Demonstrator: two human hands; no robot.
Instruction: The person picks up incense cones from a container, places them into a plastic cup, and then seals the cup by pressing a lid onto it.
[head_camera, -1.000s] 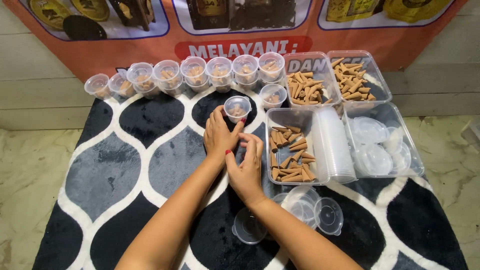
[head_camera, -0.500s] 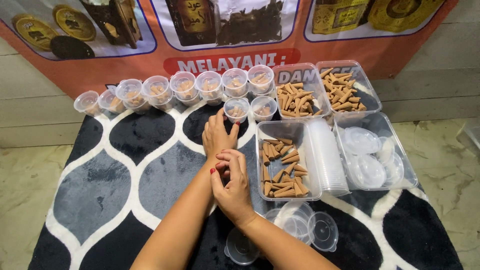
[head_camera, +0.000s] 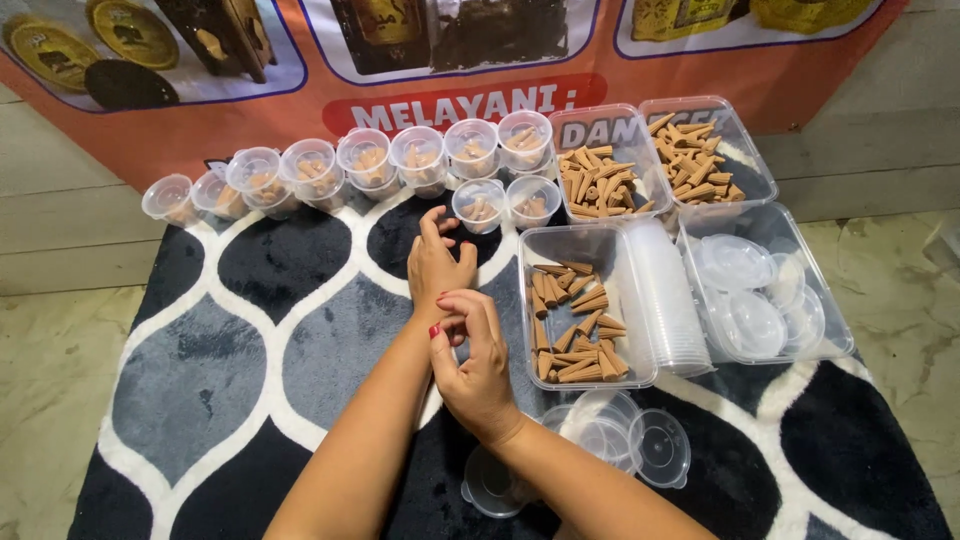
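Two small filled cups (head_camera: 506, 203) stand on the patterned rug (head_camera: 200, 390), just in front of the long row of filled cups (head_camera: 360, 160) and just beyond the left hand (head_camera: 436, 262), which lies flat, fingers spread, holding nothing. The right hand (head_camera: 476, 362) is loosely curled over the left wrist, also holding nothing, beside the clear tray of brown cones (head_camera: 578, 320).

A black, grey and white patterned rug (head_camera: 250, 330) lies under the left hand (head_camera: 437, 262). Beyond that hand stand filled small cups (head_camera: 370, 160); to its right, clear trays (head_camera: 585, 300); nearer, loose lids (head_camera: 625, 440).
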